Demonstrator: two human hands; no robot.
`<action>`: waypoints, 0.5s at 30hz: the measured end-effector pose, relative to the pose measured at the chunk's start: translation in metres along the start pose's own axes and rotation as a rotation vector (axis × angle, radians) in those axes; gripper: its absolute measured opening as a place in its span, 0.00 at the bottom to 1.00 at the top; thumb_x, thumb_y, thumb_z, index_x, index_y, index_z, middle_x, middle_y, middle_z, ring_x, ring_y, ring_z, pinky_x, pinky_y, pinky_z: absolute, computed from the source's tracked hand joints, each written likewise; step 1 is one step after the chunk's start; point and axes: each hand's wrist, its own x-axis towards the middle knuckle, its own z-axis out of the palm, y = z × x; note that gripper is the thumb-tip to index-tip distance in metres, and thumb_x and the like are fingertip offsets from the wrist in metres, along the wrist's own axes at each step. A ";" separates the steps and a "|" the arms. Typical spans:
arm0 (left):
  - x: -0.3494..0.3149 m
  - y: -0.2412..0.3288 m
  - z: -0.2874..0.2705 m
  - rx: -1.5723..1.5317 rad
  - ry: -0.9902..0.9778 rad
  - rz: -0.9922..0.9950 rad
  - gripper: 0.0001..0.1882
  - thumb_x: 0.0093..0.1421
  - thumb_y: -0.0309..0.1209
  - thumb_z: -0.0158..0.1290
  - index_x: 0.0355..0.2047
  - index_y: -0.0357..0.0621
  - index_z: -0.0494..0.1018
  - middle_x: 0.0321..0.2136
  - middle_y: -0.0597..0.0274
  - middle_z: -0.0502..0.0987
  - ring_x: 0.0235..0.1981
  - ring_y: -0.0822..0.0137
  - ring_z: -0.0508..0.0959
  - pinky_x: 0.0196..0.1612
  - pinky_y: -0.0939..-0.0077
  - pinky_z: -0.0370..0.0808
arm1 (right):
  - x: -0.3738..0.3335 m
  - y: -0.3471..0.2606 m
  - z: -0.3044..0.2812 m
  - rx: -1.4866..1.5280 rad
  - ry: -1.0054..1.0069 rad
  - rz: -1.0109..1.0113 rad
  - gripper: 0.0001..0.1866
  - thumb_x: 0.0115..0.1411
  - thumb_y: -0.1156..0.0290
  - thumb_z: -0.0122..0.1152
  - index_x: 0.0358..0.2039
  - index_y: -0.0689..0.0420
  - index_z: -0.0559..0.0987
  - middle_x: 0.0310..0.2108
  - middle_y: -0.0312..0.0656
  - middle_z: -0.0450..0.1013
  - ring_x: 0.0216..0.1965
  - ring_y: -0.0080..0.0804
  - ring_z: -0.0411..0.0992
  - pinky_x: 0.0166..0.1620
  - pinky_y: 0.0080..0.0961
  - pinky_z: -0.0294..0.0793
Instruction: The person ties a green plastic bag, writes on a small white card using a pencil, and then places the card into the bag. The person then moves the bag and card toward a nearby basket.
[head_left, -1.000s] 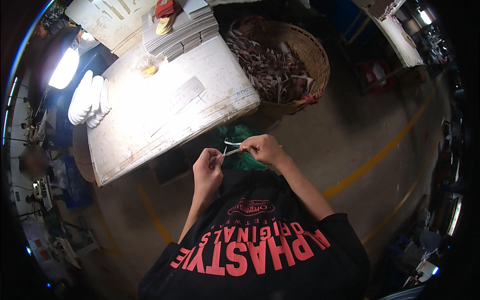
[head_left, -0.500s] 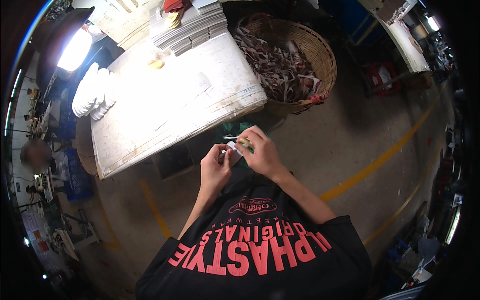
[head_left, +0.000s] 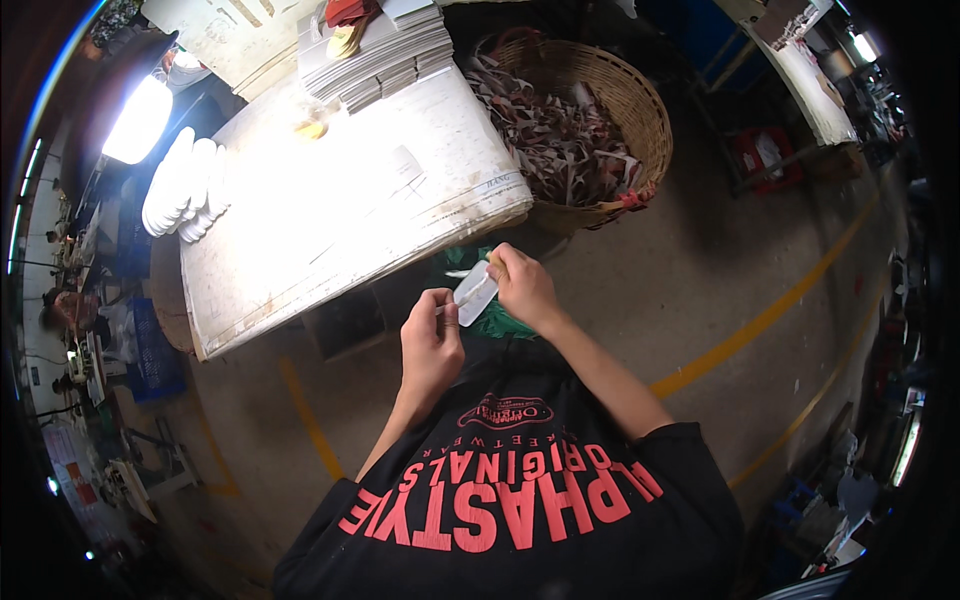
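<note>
In front of my body, just off the table's near edge, a flat white oval piece (head_left: 478,297) hangs between my hands. My left hand (head_left: 432,335) is closed, its thumb and fingers pinching the lower left edge of that piece. A thin pale strip runs across its face toward my right hand. My right hand (head_left: 526,290) is closed at the upper right end of the piece, around a small yellowish tool (head_left: 494,264) that its fingers mostly hide. Below the white piece shows crumpled green plastic (head_left: 500,322).
A worn white table (head_left: 340,215) spreads ahead, bearing white sole-shaped pieces (head_left: 185,185) at left and a stack of grey sheets (head_left: 385,60) at the back. Right of it stands a wicker basket (head_left: 640,105) of scrap strips. A bright lamp (head_left: 138,122) shines at far left.
My right hand has moved slightly up and right, away from my left. More of the white piece now shows between them, with the strip across it. My left hand has barely moved.
</note>
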 end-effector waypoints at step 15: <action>-0.023 0.042 -0.041 -0.307 -0.164 -0.034 0.05 0.74 0.27 0.49 0.40 0.38 0.71 0.27 0.77 0.65 0.26 0.85 0.60 0.28 0.86 0.56 | 0.006 0.109 0.072 -0.277 -0.278 -0.016 0.06 0.68 0.66 0.57 0.42 0.51 0.74 0.41 0.42 0.79 0.41 0.53 0.79 0.38 0.51 0.77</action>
